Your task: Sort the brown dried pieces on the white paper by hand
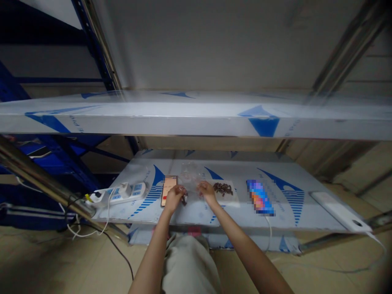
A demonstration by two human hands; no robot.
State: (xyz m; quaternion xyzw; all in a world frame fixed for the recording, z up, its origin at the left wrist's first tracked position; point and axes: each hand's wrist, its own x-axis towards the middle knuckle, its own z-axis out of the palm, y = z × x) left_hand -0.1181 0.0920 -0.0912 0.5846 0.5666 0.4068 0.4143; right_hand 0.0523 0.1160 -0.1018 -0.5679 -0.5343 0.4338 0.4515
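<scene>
Left fingers (180, 189): closed on dark pieces (184, 200) | right fingers (202, 186): curled, grip unclear | clear bag (191, 176): between both

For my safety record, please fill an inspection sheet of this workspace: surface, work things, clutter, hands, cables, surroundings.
Surface: lower shelf, blue-printed.
Work things: see-through bag; dark pieces on pale sheet.
Clutter: left phone, right phone, power strip, white device.
Hands: left hand overlaps left phone; right hand beside bag; grips unclear.
Cables: white cord and black cord hang at left; pale cords below right phone and white device.
Surroundings: upper shelf, blue rack at left.
</scene>
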